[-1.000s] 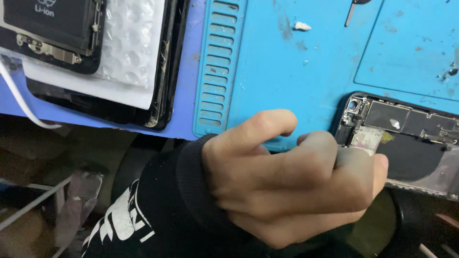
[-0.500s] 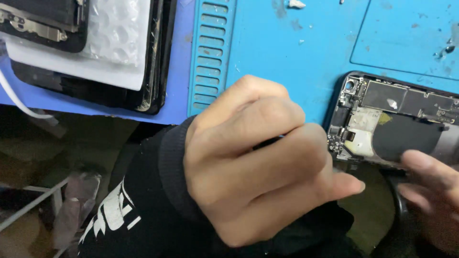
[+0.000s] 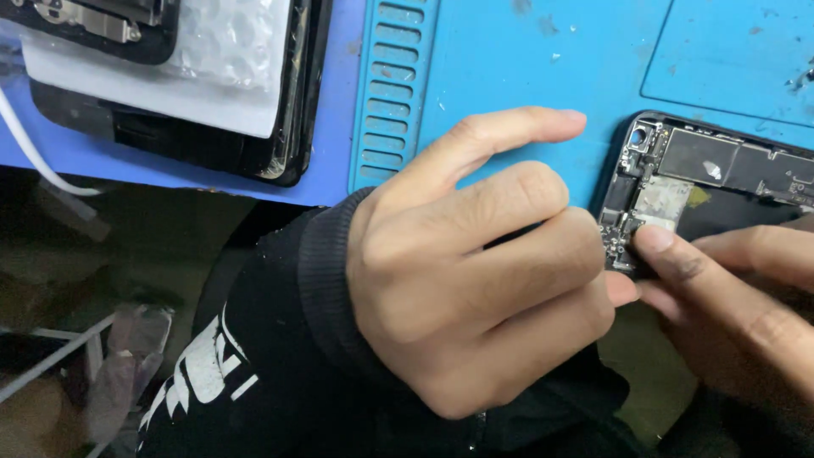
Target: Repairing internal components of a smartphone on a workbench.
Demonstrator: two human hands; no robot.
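Two hands are meeting at the near left corner of an opened phone [image 3: 721,191], seen from your head camera looking down. Your left hand [image 3: 475,280] is lying curled in the middle of the view, black sleeve [image 3: 280,373] trailing toward you, index finger stretching out over the blue mat [image 3: 509,51], the other fingers folding toward the phone's corner. Whether they are pinching anything you cannot tell; their tips are hidden. Your right hand [image 3: 738,297] is coming in from the lower right, a fingertip [image 3: 657,240] pressing on the corner by the small silver shield [image 3: 661,202], its fingers together but not visibly clamped on anything. The phone is lying to the right of your left hand, its long axis running away rightward, just past the bench edge. Your right hand is nearer. Far left, a stack of dark phone parts [image 3: 212,144] with bubble wrap [image 3: 229,38] and a white cable [image 3: 34,157] is lying well apart.
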